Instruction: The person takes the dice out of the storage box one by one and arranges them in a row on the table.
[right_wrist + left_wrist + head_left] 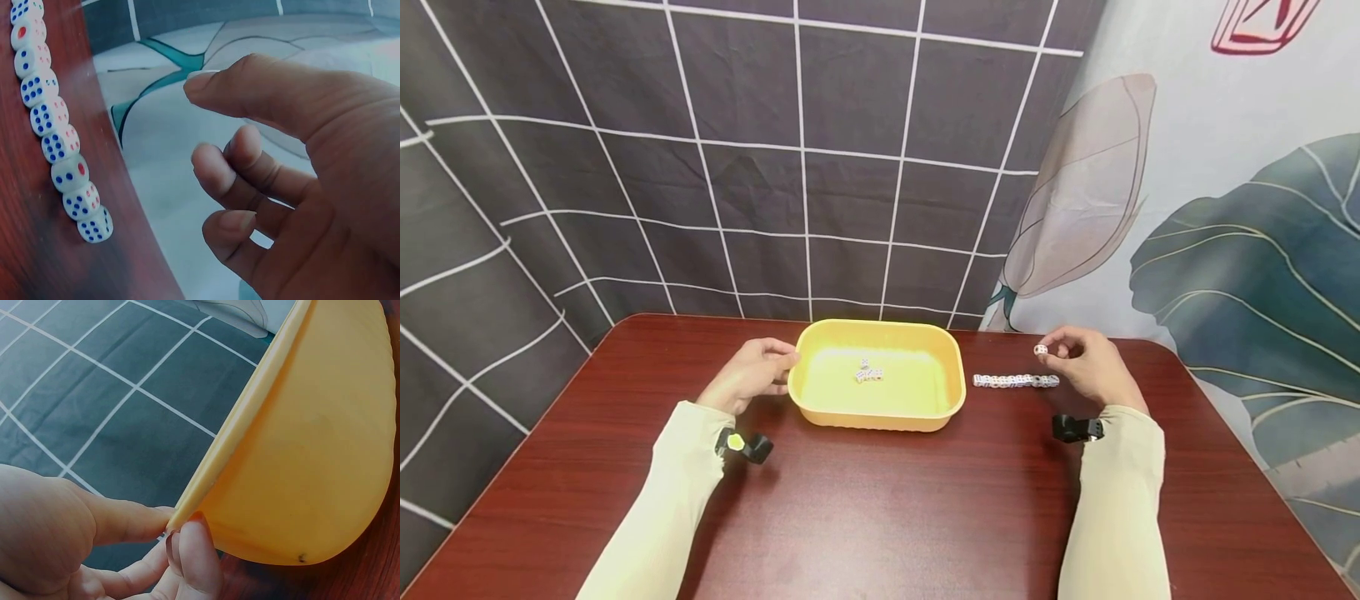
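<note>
My left hand [752, 375] pinches the left rim of a yellow plastic tub [868, 423], with thumb and forefinger on either side of the edge in the left wrist view. A few small white dice [870, 376] lie together on the tub's floor. To the right, my right hand [1090, 364] holds a single die [1041, 350] at its fingertips, above the right end of a row of dice [1015, 381]. That die is hidden in the right wrist view, where the row [53, 147] shows blue and red pips.
The tub and the row stand on a dark red wooden table [880, 500], towards its far edge. Behind it hangs a dark cloth with white grid lines [850, 200], and a pale leaf-patterned cloth [1187, 167] hangs at the right. Both wrists carry black cameras [760, 448].
</note>
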A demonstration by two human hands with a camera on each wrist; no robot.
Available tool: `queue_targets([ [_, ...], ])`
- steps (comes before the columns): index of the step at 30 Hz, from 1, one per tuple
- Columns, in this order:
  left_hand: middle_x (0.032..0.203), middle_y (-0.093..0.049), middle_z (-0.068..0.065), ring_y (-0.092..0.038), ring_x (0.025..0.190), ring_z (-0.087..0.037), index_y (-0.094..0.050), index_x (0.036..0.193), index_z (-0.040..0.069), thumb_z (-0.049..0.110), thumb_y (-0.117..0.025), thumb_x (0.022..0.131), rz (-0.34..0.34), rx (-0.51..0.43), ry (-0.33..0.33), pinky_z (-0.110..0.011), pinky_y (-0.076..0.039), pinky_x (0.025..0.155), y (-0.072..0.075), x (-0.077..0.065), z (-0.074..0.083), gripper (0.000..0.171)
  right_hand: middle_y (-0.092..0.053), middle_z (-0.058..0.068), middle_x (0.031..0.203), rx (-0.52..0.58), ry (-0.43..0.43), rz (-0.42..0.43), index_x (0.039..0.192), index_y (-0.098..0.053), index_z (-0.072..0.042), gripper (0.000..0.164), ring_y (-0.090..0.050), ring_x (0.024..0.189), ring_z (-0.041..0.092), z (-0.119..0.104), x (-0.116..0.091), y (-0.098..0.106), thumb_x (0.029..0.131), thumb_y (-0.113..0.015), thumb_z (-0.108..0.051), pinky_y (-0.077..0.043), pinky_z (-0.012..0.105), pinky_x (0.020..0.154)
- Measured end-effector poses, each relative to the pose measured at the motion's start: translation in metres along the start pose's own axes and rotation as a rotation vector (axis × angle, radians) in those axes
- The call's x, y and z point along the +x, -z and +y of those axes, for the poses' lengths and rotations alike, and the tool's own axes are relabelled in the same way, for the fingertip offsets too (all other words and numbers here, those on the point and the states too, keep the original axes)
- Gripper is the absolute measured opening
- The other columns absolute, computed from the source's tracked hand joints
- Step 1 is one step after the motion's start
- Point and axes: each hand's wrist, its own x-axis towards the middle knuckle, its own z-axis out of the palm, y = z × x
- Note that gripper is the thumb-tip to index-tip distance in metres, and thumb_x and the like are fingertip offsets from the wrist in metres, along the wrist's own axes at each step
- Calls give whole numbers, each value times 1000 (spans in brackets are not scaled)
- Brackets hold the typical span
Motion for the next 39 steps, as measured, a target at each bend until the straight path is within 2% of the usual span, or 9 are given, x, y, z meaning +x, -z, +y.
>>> queue_targets([
  [7, 98, -66, -8, -62, 79, -12, -50, 133, -9, 11, -57, 103, -2, -6, -4, -21, -59, 67, -1, 0, 0, 36, -55, 5, 83, -35, -76, 16, 105, -72, -10, 14, -50, 76, 17, 12, -5, 1, 93, -72, -17, -41, 28, 65],
  [17, 98, -66, -8, -62, 78, -11, -50, 133, -8, 12, -58, 103, 6, -6, -12, -21, -58, 67, -1, 2, -1, 37, -56, 4, 80, -43, -101, 26, 105, -72, -10, 14, -48, 70, 12, 27, -12, 0, 93, -73, -17, -40, 26, 62],
  [26, 102, -67, -12, -64, 81, -14, -51, 133, -8, 12, -57, 104, 8, 16, -1, -23, -60, 71, 1, 0, -1, 36, -55, 4, 78, -12, -194, -22, 107, -70, -6, 18, -50, 72, 16, 36, -13, -4, 94, -69, -18, -41, 28, 62],
  [32, 101, -66, -10, -63, 81, -13, -50, 134, -8, 12, -57, 104, 4, 11, -7, -23, -60, 70, 0, -1, -1, 37, -55, 4, 78, -18, -249, -61, 108, -68, -3, 19, -50, 75, 20, 44, -14, -8, 94, -68, -16, -40, 30, 64],
  [39, 100, -66, -9, -63, 80, -12, -48, 135, -8, 13, -57, 104, 1, -1, -6, -21, -59, 67, -1, -1, 0, 39, -56, 4, 78, -34, -267, -105, 108, -68, -3, 20, -50, 74, 20, 49, -15, -11, 93, -68, -16, -39, 31, 64],
])
